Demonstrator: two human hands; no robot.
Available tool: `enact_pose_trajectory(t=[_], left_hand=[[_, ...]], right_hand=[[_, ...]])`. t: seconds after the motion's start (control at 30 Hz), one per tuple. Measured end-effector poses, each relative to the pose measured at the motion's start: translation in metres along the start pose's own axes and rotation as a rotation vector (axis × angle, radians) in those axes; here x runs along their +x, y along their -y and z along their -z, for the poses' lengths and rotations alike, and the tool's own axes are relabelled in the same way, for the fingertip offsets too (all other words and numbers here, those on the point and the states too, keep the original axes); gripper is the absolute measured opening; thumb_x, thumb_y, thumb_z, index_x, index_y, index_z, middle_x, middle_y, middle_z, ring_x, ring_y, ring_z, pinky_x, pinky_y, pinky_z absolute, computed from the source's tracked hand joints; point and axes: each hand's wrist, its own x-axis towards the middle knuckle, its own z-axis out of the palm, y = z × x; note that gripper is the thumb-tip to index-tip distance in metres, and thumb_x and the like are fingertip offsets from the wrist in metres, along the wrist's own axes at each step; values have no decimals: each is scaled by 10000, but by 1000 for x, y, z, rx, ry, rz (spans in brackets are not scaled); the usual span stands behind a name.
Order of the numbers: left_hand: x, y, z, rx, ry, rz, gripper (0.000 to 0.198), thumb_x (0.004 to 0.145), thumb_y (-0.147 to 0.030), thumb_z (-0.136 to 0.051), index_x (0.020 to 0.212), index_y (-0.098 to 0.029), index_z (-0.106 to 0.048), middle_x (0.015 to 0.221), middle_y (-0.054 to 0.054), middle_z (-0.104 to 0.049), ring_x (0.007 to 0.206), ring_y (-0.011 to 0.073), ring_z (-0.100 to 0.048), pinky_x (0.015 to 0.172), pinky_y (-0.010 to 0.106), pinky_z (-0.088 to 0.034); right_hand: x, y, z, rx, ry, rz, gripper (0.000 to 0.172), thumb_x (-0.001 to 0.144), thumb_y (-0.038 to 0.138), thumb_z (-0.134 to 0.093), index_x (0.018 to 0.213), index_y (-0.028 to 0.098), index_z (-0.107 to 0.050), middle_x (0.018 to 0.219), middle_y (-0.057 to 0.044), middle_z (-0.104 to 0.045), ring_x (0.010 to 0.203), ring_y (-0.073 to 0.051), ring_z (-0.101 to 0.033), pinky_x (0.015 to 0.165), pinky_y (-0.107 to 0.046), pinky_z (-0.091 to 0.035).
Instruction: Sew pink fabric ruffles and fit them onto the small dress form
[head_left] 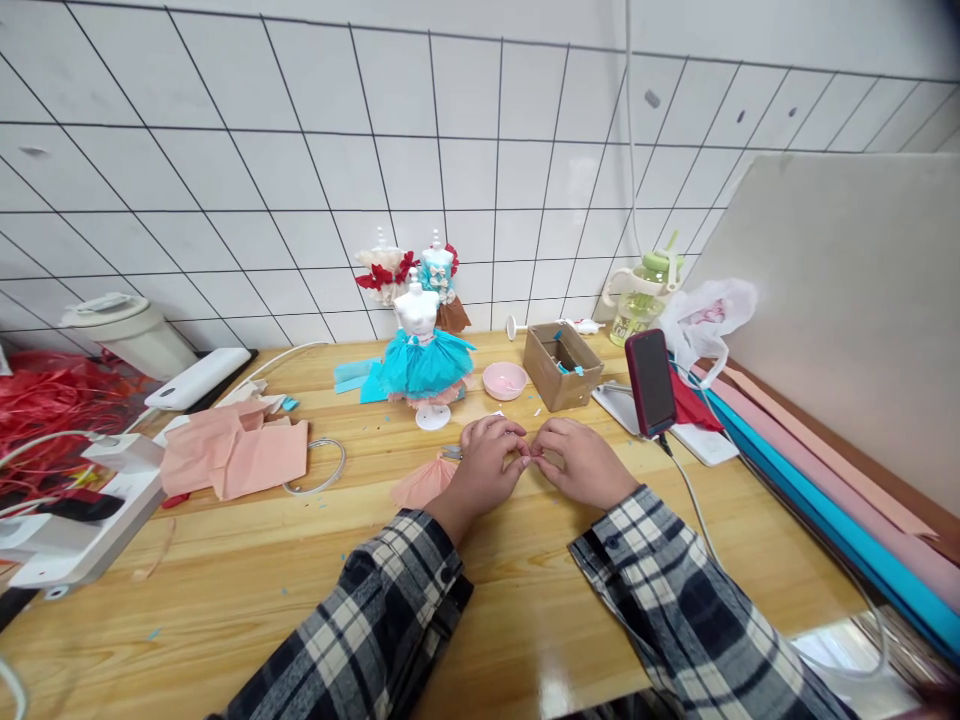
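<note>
We note blue skirt on form, bare above. Before the form, our left hand and right hand hold fingers narrow, grip unclear; peach piece lies loose.

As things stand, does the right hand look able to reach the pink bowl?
Probably yes: the right hand is near, and only small scraps seem to lie between it and the pink bowl.

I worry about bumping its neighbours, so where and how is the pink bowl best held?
Probably pinch the pink bowl by its near rim, coming from the front: it stands upright and open, between the blue skirt and the cardboard box.
</note>
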Motion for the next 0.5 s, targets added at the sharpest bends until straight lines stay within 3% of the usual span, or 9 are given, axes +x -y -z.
enact_pose_trajectory(t=[0.17, 0.27, 0.33, 0.4, 0.5], left_hand=[[4, 4, -1, -25, -63, 139, 67, 802, -210, -633, 769, -237, -685, 1044, 16, -691, 1088, 233, -527, 973, 447, -346], [4, 7, 2, -23, -135, 229, 84, 804, -210, -628, 780, -234, -706, 1010, 39, -697, 1034, 233, -553, 933, 435, -385], [1, 5, 6, 37, -175, 170, 91, 815, -242, -643, 851, -261, -725, 1077, 34, -689, 1091, 245, -533, 977, 463, -352], [-2, -1, 11, 153, -194, 54, 117, 841, -286, -640, 910, -309, -732, 1112, 16, -684, 1143, 259, -508, 1032, 517, -277], [-6, -9, 18, 318, -188, -117, 148, 883, -281, -599, 922, -334, -731, 1086, 6, -697, 1138, 257, -515, 1057, 550, -222]], right_hand=[[3, 14, -9, -13, -68, 85, 153, 930, 199, -508, 938, 175, -659, 949, -82, -650, 898, -207, -579, 803, -345, -401], [3, 25, -16, 141, -204, 187, 161, 927, 203, -529, 979, 218, -681, 992, -65, -672, 933, -204, -590, 836, -359, -411], [4, 27, -21, 329, -349, 145, 204, 920, 233, -554, 1081, 257, -676, 1059, -62, -656, 960, -197, -592, 867, -360, -434], [4, 22, -26, 557, -465, 7, 375, 905, 249, -569, 1278, 287, -583, 1187, -78, -603, 957, -188, -593, 874, -360, -466], [6, 5, -37, 920, -447, -146, 718, 878, 206, -543, 1513, 321, -231, 1275, -92, -574, 940, -178, -611, 857, -370, -501]])
